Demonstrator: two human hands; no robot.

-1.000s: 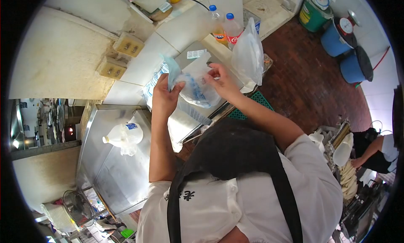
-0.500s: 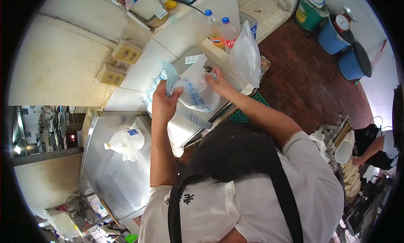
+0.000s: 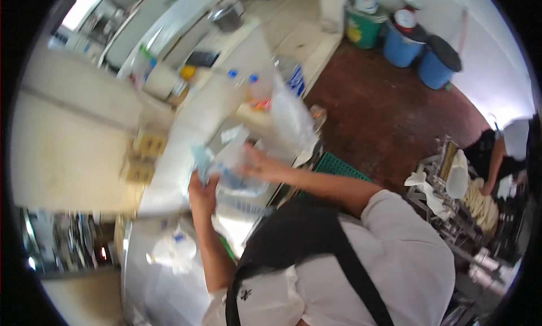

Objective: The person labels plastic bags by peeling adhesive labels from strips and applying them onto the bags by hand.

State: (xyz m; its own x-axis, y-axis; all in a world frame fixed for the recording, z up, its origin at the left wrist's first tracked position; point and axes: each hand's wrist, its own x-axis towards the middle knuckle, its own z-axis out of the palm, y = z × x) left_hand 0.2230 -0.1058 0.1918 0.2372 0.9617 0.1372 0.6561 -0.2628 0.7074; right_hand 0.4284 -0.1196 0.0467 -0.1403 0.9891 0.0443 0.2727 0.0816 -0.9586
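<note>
My left hand (image 3: 203, 191) is closed on the edge of a clear plastic bag (image 3: 240, 182) with blue print, next to a pale blue piece of plastic (image 3: 201, 157). At the bag's other side, my right hand (image 3: 257, 162) has its fingers bent against the plastic; motion smears them. A printed label (image 3: 231, 134) shows just beyond the bag. Two bottles with blue caps (image 3: 259, 88) stand past it, beside an upright white plastic bag (image 3: 291, 120).
A white jug (image 3: 172, 251) lies on the steel counter (image 3: 141, 281) at lower left. Buckets (image 3: 402, 46) stand on the red floor at upper right. A green crate (image 3: 339, 166) is near my right forearm. Another person's arm (image 3: 495, 165) reaches over pale dough strips (image 3: 480, 207).
The view has swung and tilted, so the counter and bottles appear further left and lower and the picture is blurred. Both hands remain at the printed bag.
</note>
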